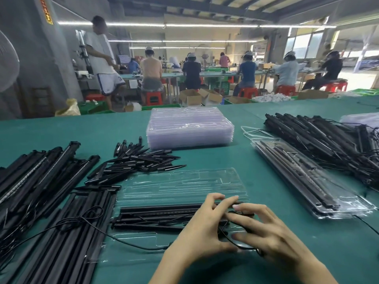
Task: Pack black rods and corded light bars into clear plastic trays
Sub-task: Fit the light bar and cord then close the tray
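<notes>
Head view: open clear tray lies at table centre with black light bars seated in its near half; both hands work the thin cord at the bars' 3 o'clock end, left hand pinching it with curled fingers, right hand with fingers spread, cord looped beside them, grip unclear. Bars look stiff and light, best held mid-length; cord is limp and likely to snag, tray thin and flexible, so press gently. Spare bars at 9 o'clock, short rods at 11, tray stack at 12, packed tray at 2.
</notes>
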Tool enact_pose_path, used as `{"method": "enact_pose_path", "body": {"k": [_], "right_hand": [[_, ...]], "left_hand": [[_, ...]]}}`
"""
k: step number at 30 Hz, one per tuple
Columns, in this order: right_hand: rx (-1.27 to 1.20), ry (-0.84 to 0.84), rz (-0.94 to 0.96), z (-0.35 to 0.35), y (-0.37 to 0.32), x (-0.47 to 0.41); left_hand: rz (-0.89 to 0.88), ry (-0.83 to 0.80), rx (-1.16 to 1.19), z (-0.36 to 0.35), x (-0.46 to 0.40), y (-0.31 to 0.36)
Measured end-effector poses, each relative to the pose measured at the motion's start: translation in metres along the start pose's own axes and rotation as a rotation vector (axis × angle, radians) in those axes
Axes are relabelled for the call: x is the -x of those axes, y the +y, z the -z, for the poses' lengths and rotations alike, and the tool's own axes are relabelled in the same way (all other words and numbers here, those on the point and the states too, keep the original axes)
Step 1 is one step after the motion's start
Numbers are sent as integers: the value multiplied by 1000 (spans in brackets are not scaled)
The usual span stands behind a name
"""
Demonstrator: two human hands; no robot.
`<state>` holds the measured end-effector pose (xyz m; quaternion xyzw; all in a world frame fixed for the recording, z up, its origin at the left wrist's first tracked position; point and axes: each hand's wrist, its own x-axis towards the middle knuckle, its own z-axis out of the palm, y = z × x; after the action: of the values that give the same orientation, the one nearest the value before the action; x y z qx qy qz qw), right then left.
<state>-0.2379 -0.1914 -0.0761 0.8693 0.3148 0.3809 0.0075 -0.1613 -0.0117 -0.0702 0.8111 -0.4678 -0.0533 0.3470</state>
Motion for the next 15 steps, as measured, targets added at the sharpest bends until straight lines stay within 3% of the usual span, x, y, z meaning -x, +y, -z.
{"method": "enact_pose_path", "body": {"k": [5,7,10,15], "right_hand": [[-296,-119,-76,-4,3,5],[-509,-163,-217,-6,4,16],[-727,-240,-423,-6,0,30],[-714,-356,-335,2,-3,27]], "left_hand": [[-11,-66,-180,3,1,-10],[-1,-53,-83,6,5,-16],[-15,-5,-129,5,6,-20],[-12,91,-129,0,7,-17]]}}
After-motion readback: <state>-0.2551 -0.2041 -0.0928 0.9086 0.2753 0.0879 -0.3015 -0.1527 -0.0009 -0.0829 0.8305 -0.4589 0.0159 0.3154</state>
